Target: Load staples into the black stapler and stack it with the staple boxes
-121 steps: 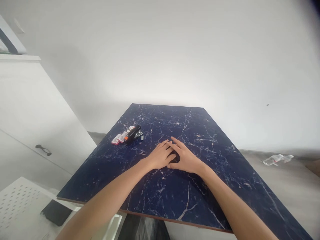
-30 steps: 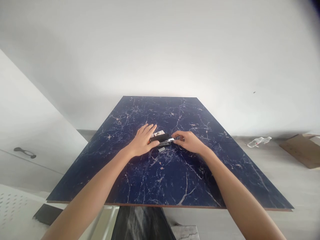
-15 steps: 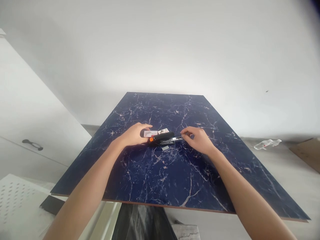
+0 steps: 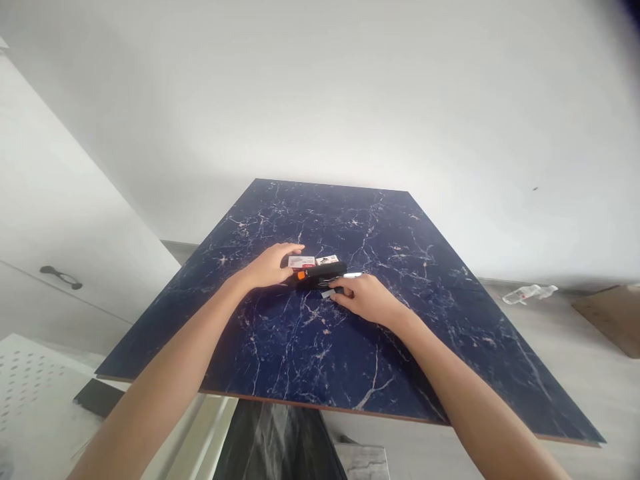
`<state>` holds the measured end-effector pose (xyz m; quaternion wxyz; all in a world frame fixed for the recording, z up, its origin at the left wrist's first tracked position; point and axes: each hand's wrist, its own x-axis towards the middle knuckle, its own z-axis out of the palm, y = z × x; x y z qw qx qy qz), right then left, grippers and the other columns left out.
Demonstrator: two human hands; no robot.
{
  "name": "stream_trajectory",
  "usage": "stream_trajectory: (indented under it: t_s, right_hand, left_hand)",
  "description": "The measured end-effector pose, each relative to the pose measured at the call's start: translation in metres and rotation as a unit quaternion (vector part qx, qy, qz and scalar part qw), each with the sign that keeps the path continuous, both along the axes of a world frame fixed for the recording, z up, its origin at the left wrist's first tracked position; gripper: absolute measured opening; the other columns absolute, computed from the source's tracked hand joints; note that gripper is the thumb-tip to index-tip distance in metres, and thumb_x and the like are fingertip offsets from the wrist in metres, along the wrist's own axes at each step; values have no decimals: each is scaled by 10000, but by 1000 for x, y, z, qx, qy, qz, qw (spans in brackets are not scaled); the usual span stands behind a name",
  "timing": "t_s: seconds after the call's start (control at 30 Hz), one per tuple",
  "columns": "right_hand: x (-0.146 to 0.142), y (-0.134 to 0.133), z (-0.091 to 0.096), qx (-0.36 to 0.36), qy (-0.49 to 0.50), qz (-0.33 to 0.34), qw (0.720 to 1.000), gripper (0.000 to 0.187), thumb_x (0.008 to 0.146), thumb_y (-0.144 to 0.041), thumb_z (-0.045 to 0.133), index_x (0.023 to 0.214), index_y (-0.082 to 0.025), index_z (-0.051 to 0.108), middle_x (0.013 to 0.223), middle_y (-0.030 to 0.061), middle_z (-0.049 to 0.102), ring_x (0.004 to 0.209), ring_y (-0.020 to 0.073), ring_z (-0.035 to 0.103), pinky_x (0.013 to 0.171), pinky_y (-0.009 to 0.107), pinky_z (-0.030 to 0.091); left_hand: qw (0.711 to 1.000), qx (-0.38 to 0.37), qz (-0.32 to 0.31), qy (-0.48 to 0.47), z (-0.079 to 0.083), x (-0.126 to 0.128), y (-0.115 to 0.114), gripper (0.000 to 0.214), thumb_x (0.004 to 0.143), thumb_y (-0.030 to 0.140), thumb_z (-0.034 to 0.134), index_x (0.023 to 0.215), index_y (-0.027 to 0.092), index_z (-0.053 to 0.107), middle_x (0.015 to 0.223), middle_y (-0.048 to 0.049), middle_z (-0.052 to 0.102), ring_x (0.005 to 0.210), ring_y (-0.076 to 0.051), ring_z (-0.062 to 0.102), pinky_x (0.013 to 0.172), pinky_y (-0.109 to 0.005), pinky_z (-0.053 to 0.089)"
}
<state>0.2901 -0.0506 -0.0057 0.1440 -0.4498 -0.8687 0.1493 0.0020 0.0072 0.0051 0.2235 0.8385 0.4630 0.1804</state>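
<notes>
A black stapler (image 4: 320,272) with an orange end lies across the dark blue marble table top (image 4: 380,220), its silver metal part (image 4: 353,275) showing to the right. Just behind it lie a white card (image 4: 301,261) and a small printed box or card (image 4: 327,260). My left hand (image 4: 267,265) rests palm down by the orange end, fingers curving over towards the white card. My right hand (image 4: 363,299) lies in front of the stapler, fingertips at a small grey piece (image 4: 327,293). Whether it grips that piece is hidden.
A white cabinet (image 4: 60,200) with a dark handle (image 4: 61,277) stands to the left. A perforated white panel (image 4: 30,380) lies low left. A plastic bottle (image 4: 525,294) and a cardboard sheet (image 4: 613,320) lie on the floor to the right.
My right hand has moved from the stapler's silver tip down and left to the grey piece in front. The stapler has turned slightly, and my left hand has barely moved.
</notes>
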Motion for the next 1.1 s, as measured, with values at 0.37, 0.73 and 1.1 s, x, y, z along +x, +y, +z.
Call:
stream_trajectory:
  t_s: [0.37, 0.73, 1.1]
  right_hand:
    - [-1, -4, 2, 18, 59, 79, 995, 125, 926, -319, 666, 907, -251, 770, 902, 25, 736, 790, 175, 659, 744, 293, 479]
    - [3, -12, 15, 47, 41, 88, 994, 132, 862, -174, 601, 845, -233, 719, 802, 9, 717, 694, 151, 615, 677, 280, 441]
    - [60, 24, 17, 49, 73, -61, 994, 210, 915, -278, 572, 1023, -240, 748, 1019, 49, 735, 790, 181, 662, 755, 331, 534]
  left_hand:
    - [998, 18, -57, -36, 3, 22, -15, 480, 1004, 495, 414, 1394, 271, 583, 1443, -72, 554, 1322, -303, 481, 1113, -493, 393]
    - [999, 30, 31, 1, -3, 11, 0, 453, 965, 512, 490, 1288, 247, 663, 1313, -82, 650, 1182, -292, 587, 941, -426, 499]
    - [999, 5, 42, 4, -3, -3, 10, 517, 955, 575, 487, 1314, 238, 645, 1322, -111, 631, 1040, -268, 627, 815, -377, 517]
